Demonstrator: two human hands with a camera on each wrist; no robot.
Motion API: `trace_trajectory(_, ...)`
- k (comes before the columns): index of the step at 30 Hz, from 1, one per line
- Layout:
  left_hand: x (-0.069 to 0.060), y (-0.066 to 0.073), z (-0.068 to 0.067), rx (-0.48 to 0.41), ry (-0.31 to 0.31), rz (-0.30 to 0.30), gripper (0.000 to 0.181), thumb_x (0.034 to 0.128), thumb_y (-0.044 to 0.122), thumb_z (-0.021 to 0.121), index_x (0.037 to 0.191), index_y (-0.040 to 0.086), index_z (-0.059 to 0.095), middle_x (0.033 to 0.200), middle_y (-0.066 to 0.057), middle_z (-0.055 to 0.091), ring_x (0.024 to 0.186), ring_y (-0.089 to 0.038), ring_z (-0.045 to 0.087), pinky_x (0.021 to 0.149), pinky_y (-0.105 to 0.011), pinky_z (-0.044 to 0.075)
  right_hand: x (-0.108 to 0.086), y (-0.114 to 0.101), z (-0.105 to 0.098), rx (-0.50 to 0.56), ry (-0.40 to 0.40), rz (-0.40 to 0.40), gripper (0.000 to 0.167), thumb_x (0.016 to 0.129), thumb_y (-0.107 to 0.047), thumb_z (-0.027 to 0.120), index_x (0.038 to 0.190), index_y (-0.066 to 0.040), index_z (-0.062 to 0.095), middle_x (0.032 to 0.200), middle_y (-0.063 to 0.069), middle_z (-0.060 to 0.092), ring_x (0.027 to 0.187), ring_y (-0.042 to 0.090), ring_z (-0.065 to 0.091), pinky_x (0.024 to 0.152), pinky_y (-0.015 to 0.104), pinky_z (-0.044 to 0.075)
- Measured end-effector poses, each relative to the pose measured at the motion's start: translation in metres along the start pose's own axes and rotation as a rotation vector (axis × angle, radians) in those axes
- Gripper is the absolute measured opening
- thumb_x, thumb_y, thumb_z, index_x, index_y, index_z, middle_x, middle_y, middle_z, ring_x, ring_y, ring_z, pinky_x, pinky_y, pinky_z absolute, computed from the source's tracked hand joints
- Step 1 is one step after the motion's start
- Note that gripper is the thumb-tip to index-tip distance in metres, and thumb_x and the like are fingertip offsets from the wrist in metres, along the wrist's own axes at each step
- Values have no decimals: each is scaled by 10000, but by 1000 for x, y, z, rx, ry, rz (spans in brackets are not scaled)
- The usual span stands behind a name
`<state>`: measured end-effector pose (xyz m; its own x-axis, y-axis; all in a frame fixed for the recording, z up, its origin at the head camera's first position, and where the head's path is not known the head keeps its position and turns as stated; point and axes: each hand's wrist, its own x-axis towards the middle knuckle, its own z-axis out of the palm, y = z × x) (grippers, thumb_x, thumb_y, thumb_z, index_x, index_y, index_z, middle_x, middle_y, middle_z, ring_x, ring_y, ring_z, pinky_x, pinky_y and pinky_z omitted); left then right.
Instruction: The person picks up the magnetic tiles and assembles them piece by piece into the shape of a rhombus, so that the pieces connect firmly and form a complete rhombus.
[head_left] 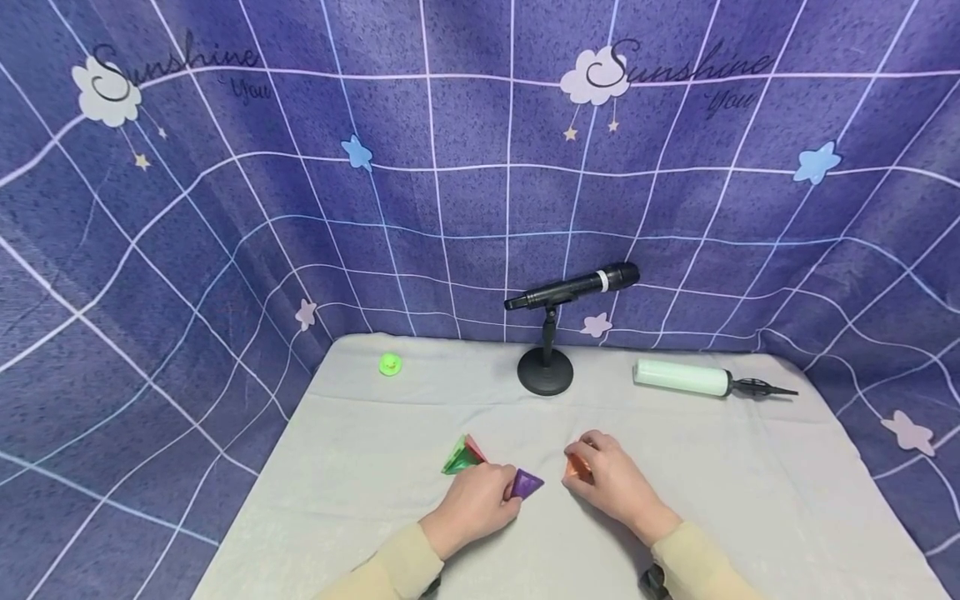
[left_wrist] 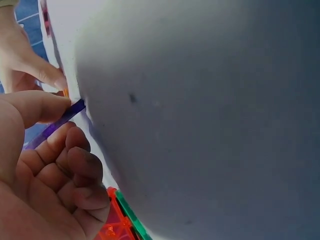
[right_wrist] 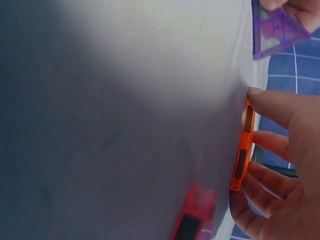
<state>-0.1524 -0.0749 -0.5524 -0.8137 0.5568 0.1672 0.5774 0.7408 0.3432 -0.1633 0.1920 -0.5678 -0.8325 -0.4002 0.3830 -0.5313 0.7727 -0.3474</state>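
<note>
Nearby, left hand (head_left: 480, 502) pinching purple triangle (head_left: 528, 484), one corner pointing toward right hand (head_left: 615, 483); right hand gripping orange tile (head_left: 577, 467) by its edges, pale tablecloth (head_left: 352, 483) lying beneath both. Green tile (head_left: 460, 459) and red tile (head_left: 476, 449) sitting just beyond left hand. Farther, black microphone (head_left: 568, 291) standing. Farthest, backdrop (head_left: 468, 200) hanging, twice showing printed "Sunshine You".

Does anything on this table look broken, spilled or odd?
Nothing looks broken or spilled. The purple translucent triangular tile isn't lying flat, but the left hand pinches it. At the back, the black microphone slants on its round-based stand, probably deliberately.
</note>
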Motion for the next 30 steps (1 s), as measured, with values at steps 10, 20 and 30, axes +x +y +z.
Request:
trace_trajectory(10,6,2,2,19,13,-18,358,853,230,756,660,232,455,526,174,362,449,-10,334,417,-239,255,3,-13,4,9,-23,-52,391,766,-231,923,1079,-80,744,1047,47,614,951,220,600,840,422,536)
trace_trajectory(20,11,0,6,47,39,-32,434,863,244,733,577,234,407,466,171,291,419,-20,300,411,-257,248,1,-25,9,35,-46,-86,375,773,-263,925,1067,-110,749,1064,30,622,959,185,584,834,394,536)
trace_trajectory(30,11,3,5,54,28,-57,443,881,247,733,572,230,416,462,167,290,416,-28,290,423,-261,241,0,-35,13,48,-28,-155,381,757,-251,939,1048,-98,745,1052,36,624,939,183,584,825,384,528)
